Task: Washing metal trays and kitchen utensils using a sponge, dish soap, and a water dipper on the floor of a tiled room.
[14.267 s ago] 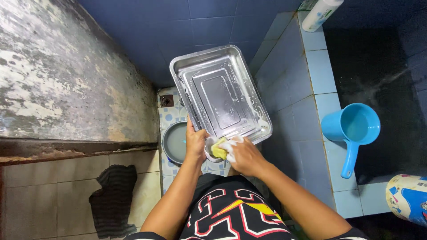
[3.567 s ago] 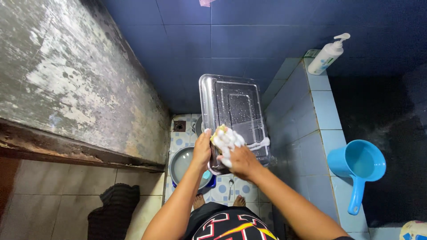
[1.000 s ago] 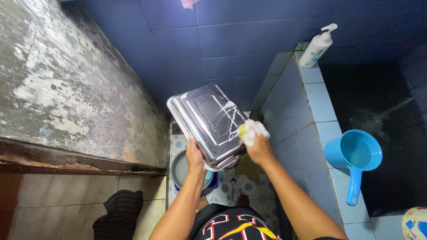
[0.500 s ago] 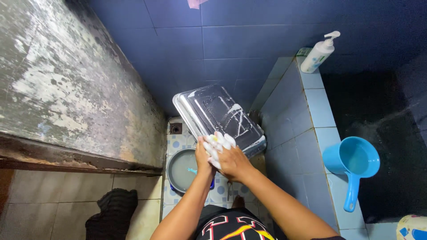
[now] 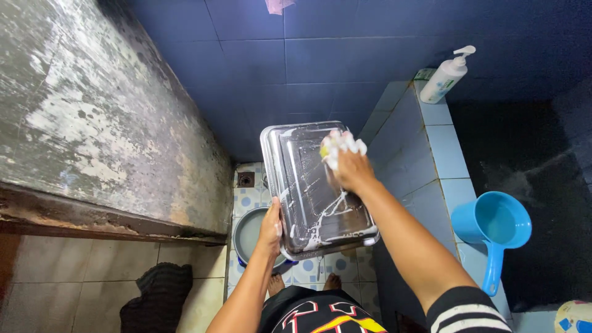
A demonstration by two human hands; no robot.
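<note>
The steel baking tray [image 5: 314, 191], bottom up and soap-streaked, was held above the round basin [image 5: 250, 234], its long axis running away from the person. The left hand [image 5: 271, 227] was clamped on the tray's near-left rim; the right hand [image 5: 346, 165] pressed a sudsy yellow sponge [image 5: 328, 150] against its far end.

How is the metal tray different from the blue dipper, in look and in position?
The metal tray is rectangular and shiny; the blue dipper is round plastic with a long handle. The tray is held up in the hands and streaked with foam; the dipper rests on the tiled ledge, without foam.
</note>
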